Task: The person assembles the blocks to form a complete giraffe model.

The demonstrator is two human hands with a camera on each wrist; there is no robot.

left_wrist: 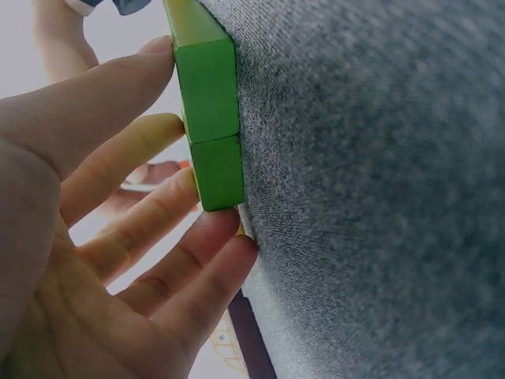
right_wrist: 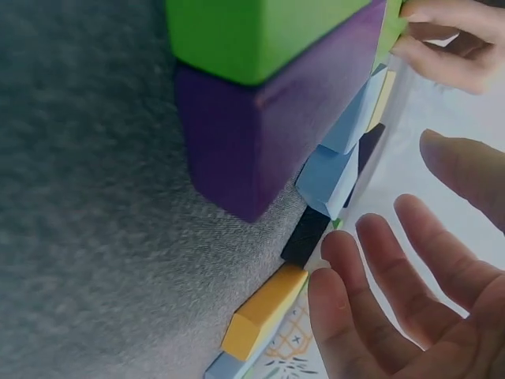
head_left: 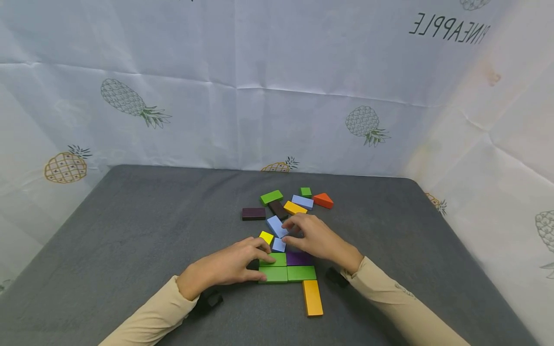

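Note:
In the head view, two green blocks [head_left: 301,273] lie end to end, with a third green block [head_left: 279,260] and a purple block [head_left: 299,260] along their far side. My left hand [head_left: 233,262] rests its fingertips on the left ends of the green blocks; its fingers look spread and relaxed in the left wrist view. Over the light-blue blocks [head_left: 279,245] hovers my right hand [head_left: 318,238], palm facing them, fingers parted and holding nothing. A small yellow block [head_left: 266,237] sits beside those blue ones. Toward me, an orange-yellow block [head_left: 312,299] extends from the green row's right end.
Farther back on the grey table [head_left: 130,230] lie several loose blocks: dark purple [head_left: 253,214], dark brown [head_left: 277,209], green [head_left: 271,197], yellow [head_left: 295,207], light blue [head_left: 302,202], small green [head_left: 305,192] and a red-orange triangle [head_left: 323,200]. Behind the table hangs a pineapple-print cloth [head_left: 259,120].

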